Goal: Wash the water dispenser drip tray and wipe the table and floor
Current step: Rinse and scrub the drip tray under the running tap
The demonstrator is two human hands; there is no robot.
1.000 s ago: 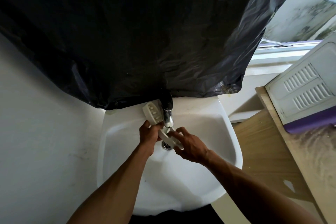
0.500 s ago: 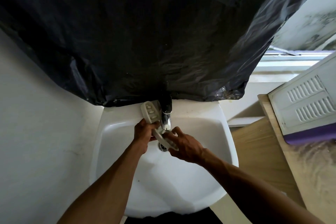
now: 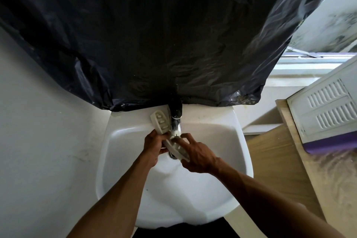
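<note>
A black plastic sheet hangs over the wall behind the sink and covers the top of the tap. Both forearms run out of the bottom edge. The drip tray is held tilted under the spout, above the drain, its left end hidden in the left hand, whose fingers are curled round it. The right hand grips its right end, fingers partly spread over the top. A second pale slotted piece leans beside the tap.
</note>
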